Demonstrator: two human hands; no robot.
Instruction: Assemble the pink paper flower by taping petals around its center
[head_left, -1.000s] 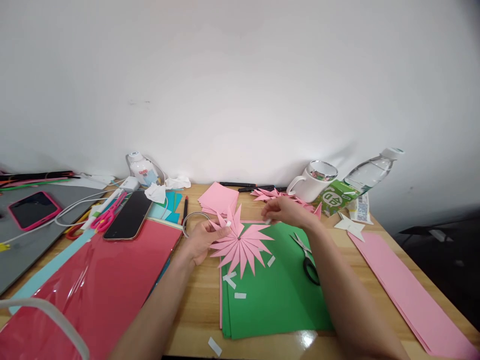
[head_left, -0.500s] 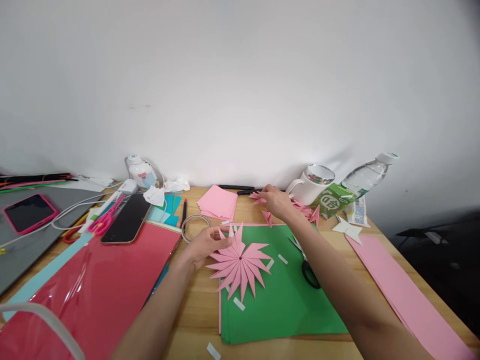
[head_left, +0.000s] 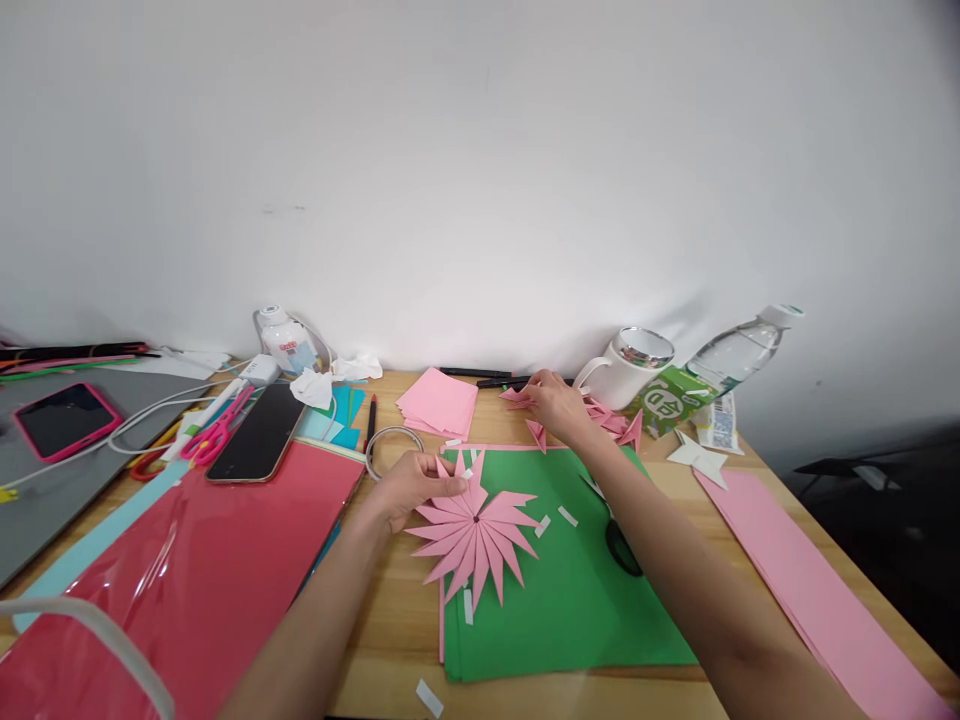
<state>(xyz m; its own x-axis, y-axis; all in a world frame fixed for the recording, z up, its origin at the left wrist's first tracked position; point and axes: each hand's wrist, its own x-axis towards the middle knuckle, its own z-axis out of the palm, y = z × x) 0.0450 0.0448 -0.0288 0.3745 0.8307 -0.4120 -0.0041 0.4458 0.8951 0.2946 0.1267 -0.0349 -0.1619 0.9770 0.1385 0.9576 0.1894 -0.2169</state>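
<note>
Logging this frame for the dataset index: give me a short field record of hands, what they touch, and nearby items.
left hand: pinching the upper left edge of the pink paper flower
right hand: reaching to the pile of folded pink petals by the white mug
flower position: lying partly on the green paper, partly on the wooden table
scissors: on the green paper, partly hidden by the right forearm
nearby: pink paper squares, tape ring

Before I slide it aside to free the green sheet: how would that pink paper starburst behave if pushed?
The pink paper starburst is probably very light, being thin folded paper, so it should slide easily on the smooth green sheet. Its slim points look floppy and may bend or snag. The left hand pinches its upper edge, so it may pivot there rather than travel.
</note>
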